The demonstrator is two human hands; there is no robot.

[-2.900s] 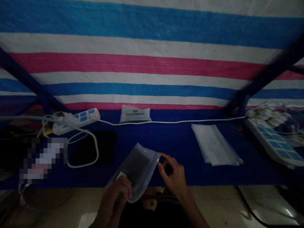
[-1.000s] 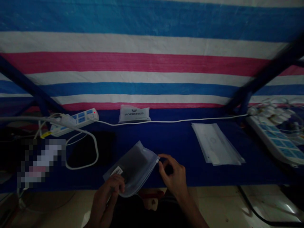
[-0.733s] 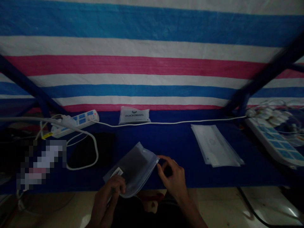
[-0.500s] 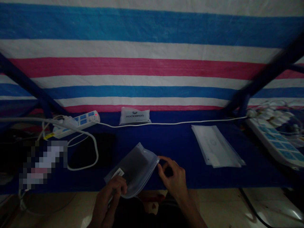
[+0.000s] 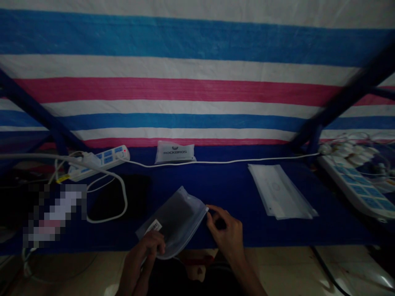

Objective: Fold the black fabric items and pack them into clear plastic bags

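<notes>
One frosted zip bag (image 5: pixel 175 222) is up in my hands at the front edge of the counter (image 5: pixel 222 185), something dark inside: left hand (image 5: pixel 142 250) clamped on its lower edge, right hand (image 5: pixel 226 234) pinching its corner. A stack of clear bags (image 5: pixel 279 191) lies well apart, off to my right, not yet handled.

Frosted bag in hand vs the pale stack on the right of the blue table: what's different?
The frosted plastic bag is single, held up by the left hand, with the right hand at its edge; the stack of plastic bags lies flat, untouched. The held bag looks dark through its film and has a white label; the stack looks pale. Both are translucent plastic.
</notes>
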